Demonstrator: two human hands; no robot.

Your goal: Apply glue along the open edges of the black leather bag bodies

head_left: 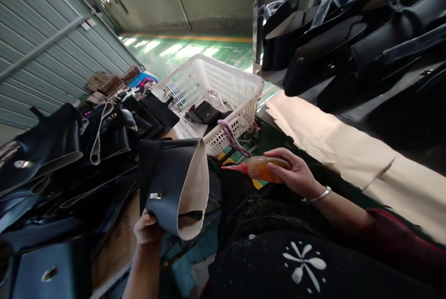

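Note:
My left hand (148, 228) grips the lower edge of a black leather bag body (166, 183), its fingers partly hidden behind it. The bag's open end faces right and shows a pale lining, with a dark strip inside near the bottom. A small metal clasp sits on its front. To the right, my right hand (294, 172) is wrapped round a squeeze bottle (263, 169) of amber liquid. The bottle lies sideways, its red nozzle pointing left towards the bag's open end, a short gap away from it.
Several black bag pieces (52, 136) are heaped on the left. Beyond my hands stands a white plastic basket (249, 99) with black pieces inside and a purple cord on its rim. At the right, more black bags (320, 53) fill a rack above brown paper (327, 146).

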